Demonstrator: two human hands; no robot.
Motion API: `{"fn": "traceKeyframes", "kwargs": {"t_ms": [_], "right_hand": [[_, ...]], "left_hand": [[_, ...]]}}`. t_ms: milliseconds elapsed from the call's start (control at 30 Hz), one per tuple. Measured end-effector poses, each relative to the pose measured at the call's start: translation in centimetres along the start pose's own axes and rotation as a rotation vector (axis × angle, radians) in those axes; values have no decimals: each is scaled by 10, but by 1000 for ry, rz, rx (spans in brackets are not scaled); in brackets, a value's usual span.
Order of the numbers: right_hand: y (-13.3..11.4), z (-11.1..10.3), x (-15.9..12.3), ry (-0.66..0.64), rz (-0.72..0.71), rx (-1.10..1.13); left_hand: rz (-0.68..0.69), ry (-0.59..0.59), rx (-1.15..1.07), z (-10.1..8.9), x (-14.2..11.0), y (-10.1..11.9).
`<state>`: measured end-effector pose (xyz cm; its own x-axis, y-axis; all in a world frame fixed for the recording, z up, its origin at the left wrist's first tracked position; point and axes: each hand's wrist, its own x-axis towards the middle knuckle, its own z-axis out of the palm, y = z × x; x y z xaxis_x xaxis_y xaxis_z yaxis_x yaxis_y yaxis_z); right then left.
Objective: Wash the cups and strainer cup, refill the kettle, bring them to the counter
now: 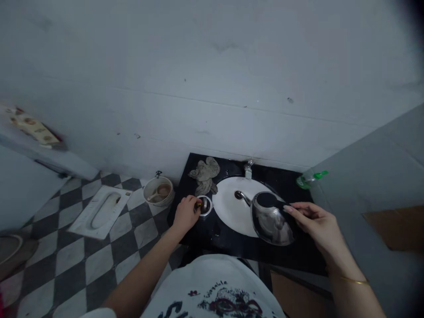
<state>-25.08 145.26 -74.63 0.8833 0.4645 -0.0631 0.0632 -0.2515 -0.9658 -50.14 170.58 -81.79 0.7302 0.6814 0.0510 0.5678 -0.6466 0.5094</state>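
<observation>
My right hand (313, 218) is closed around the black handle of a shiny metal kettle (273, 227). The kettle is tilted over the right side of the white basin (228, 216), its thin curved spout pointing left near the drain. On the black counter left of the basin, my left hand (188, 211) has its fingers curled at the near edge of a small round white-rimmed metal piece (207, 206). Something small and yellowish shows at those fingertips; whether the piece is a lid or a cup I cannot tell. A crumpled grey cloth (206, 172) lies just behind it.
A faucet (248, 168) rises behind the basin. At the counter's right end, a green-capped bottle (311, 179) stands against the wall. On the checkered floor to the left are a bucket (159, 201) with a ladle-like scoop in it and a squat toilet (102, 212).
</observation>
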Motion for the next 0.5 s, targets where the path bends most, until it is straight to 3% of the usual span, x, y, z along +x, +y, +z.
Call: {"fn": "traceKeyframes", "kwargs": {"t_ms": [233, 500], "right_hand": [[30, -33, -12, 123, 58, 166], [49, -46, -22, 156, 112, 13]], "left_hand": [[131, -118, 80, -6, 16, 3], [176, -199, 236, -27, 31, 14]]}}
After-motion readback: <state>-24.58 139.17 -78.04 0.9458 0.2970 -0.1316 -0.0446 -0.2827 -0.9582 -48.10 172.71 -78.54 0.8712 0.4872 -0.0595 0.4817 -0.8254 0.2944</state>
